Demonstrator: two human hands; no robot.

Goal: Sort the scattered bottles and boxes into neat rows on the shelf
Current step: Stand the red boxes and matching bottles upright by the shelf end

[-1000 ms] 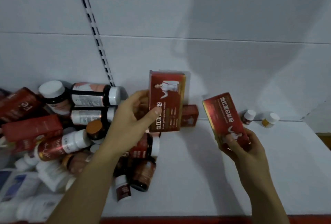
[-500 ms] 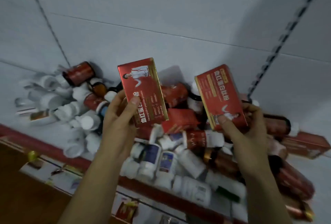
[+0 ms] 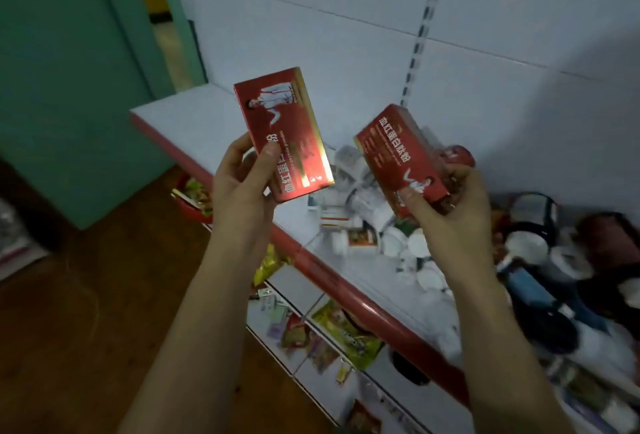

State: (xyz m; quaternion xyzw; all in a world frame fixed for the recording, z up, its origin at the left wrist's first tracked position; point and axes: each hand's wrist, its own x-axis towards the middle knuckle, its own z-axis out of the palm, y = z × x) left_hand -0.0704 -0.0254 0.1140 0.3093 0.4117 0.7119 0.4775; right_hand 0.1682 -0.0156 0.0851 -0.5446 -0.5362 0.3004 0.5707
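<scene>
My left hand (image 3: 242, 187) grips a red box with gold edging (image 3: 287, 125), held upright above the shelf's left part. My right hand (image 3: 446, 211) grips a second red box (image 3: 394, 153) of the same kind, tilted, over the pile. Behind and below both boxes a heap of white and dark bottles (image 3: 374, 225) lies scattered on the white shelf (image 3: 197, 114). More dark bottles (image 3: 540, 260) lie blurred at the right.
The shelf has a red front edge (image 3: 332, 281) and a white back panel with a slotted upright (image 3: 415, 38). Lower shelves hold packets (image 3: 343, 329). A green wall (image 3: 69, 69) and a wooden floor (image 3: 86, 312) are at the left.
The view has swung left: the bottle pile now lies to the right and the shelf's bare left end and the green wall show. Both hands still hold their red boxes.
</scene>
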